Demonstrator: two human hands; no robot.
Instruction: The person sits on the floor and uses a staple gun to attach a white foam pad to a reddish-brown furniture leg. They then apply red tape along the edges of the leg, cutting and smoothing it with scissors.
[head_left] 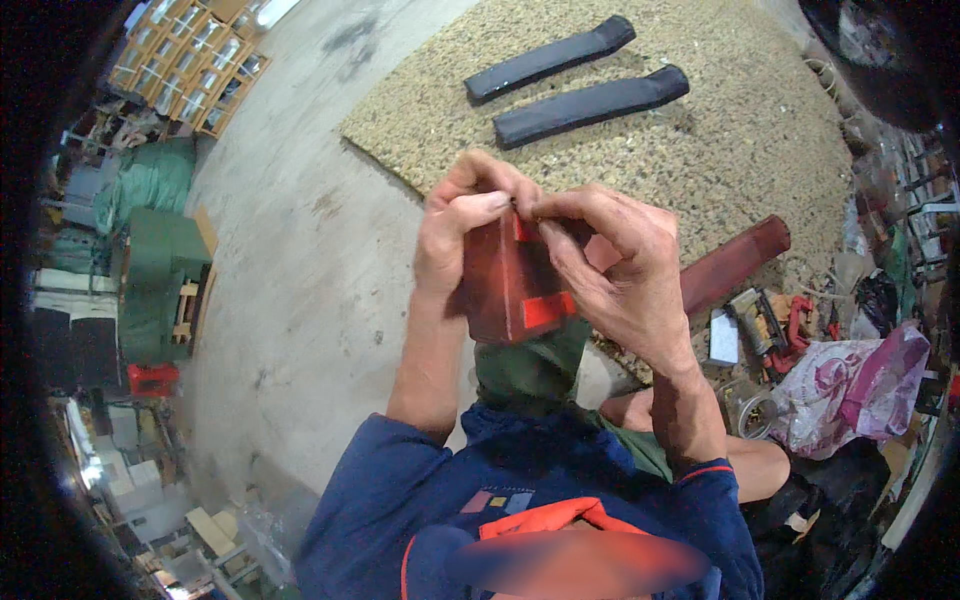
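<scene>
In front of my chest I hold up a dark red, long-sided piece point(492, 265) with a seam down its middle and two bright red strips point(549, 310) on its face. My left hand point(468, 215) is closed around its upper left edge, thumb near the top. At the same upper end my right hand point(625, 262) pinches thumb and forefinger together beside the upper strip; what lies between those fingertips is too small to make out. Part of the piece's right side is hidden behind the right hand.
Two black padded bars point(592, 105) and a dark red one point(735, 262) lie on a speckled foam slab point(430, 120). To the right are hand tools point(795, 330), a clear jar point(748, 408) and a plastic bag point(840, 390). Green-covered goods point(160, 250) and shelving point(190, 60) stand left.
</scene>
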